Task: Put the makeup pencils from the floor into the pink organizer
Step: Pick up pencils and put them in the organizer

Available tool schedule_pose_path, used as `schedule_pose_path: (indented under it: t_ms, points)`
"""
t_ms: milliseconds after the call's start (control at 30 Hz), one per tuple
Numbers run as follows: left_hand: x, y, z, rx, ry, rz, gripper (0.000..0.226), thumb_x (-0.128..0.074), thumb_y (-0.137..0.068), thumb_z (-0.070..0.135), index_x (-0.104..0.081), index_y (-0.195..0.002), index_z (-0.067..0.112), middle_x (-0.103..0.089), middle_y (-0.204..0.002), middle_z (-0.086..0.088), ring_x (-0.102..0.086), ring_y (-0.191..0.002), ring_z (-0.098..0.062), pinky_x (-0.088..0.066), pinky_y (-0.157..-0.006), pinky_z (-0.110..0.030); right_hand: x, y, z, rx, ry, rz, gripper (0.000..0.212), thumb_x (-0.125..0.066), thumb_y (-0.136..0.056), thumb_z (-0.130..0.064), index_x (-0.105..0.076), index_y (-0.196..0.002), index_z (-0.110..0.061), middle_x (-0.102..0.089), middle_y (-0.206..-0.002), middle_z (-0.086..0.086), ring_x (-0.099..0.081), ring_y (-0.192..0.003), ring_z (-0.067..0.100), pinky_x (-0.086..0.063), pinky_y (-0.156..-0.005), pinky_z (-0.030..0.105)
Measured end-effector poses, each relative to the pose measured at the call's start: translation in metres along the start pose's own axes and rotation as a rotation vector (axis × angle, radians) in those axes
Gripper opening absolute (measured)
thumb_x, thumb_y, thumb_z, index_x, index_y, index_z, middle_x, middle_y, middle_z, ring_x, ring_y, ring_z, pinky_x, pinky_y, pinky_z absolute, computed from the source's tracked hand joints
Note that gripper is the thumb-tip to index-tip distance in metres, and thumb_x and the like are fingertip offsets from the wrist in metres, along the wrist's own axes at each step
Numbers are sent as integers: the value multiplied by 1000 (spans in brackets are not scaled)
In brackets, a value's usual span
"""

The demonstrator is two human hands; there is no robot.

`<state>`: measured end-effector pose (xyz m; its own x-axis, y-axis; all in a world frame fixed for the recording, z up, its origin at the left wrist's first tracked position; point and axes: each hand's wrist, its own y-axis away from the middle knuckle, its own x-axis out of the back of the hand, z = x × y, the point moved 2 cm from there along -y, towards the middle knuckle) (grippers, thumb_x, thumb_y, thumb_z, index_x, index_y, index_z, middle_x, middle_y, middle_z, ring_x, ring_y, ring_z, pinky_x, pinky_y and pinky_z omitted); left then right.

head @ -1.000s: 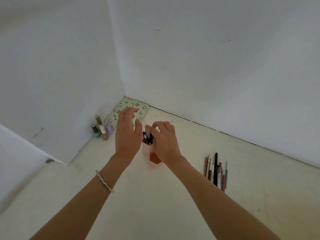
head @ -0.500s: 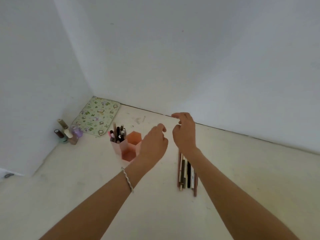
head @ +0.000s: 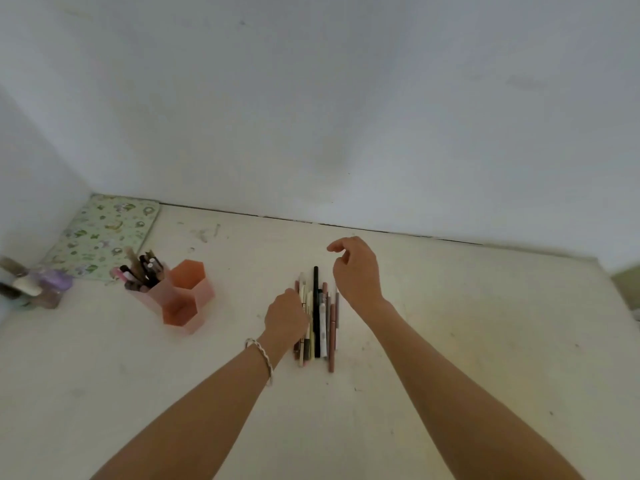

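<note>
A: Makeup pencils [head: 317,320], status: one batch stands upright in a rear cell of the pink organizer [head: 173,294]; a row of roughly ten lies side by side on the floor [head: 450,341], well to the right of the organizer.

B: Organizer capacity?

A: The two front hexagonal cells look empty. Task partly done; the floor row is what remains.

B: Hands?

A: Left hand [head: 285,315] is down on the left edge of the row, fingers curled over the outermost pencils. Probably closing on one or two, but the knuckles hide the fingertips, so I cannot tell whether anything is pinched. Right hand [head: 356,271] hovers just above the far right end of the row, fingers loosely bent, holding nothing.

B: Bystanders?

A: Nail polish bottles [head: 33,287] and a patterned pouch [head: 104,237] in the corner, not involved.
</note>
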<state>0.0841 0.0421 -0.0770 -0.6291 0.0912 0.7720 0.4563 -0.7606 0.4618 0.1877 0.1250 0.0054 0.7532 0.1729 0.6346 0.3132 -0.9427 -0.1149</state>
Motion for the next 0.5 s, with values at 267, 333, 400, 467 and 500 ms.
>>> schedule_pose_path:
  t_ms: [267, 333, 400, 467, 500]
  points:
    - [58, -8, -2, -45, 342, 258, 21, -58, -87, 17, -42, -99, 13, -57, -79, -2, -57, -64, -15, -40, -50, -25, -13, -5, 12, -39, 86, -124, 36, -45, -81, 5, -68, -100, -14, -60, -98, -5, -55, -97, 14, -44, -85, 23]
    - [80, -6, -2, -83, 438, 361, 15, -52, -89, 16, -41, -98, 14, -57, -76, -3, -56, -61, -17, -41, -49, -27, -32, -9, 9, -55, 195, -231, 29, -48, -85, -2, -68, -105, -10, -63, -105, 2, -56, -102, 18, -45, -87, 26]
    - [95, -1, -1, -140, 519, 433, 12, -49, -92, 15, -40, -99, 16, -58, -73, -2, -56, -59, -17, -42, -49, -26, -52, -12, 4, -90, 308, -282, 21, -48, -86, -6, -68, -93, -4, -62, -100, 6, -59, -95, 22, -48, -76, 30]
    - [104, 5, -4, -180, 566, 482, 11, -49, -94, 15, -41, -100, 18, -58, -74, 1, -59, -61, -18, -47, -51, -28, -71, -15, -2, -102, 427, -300, 14, -48, -87, -10, -57, -79, -3, -55, -90, 7, -57, -86, 25, -42, -64, 28]
    - [106, 8, -6, -196, 570, 502, 11, -50, -94, 16, -42, -100, 19, -58, -76, 2, -61, -64, -18, -51, -54, -31, -78, -15, -2, -97, 498, -311, 13, -48, -90, -13, -56, -83, -6, -53, -92, 7, -56, -89, 25, -40, -65, 29]
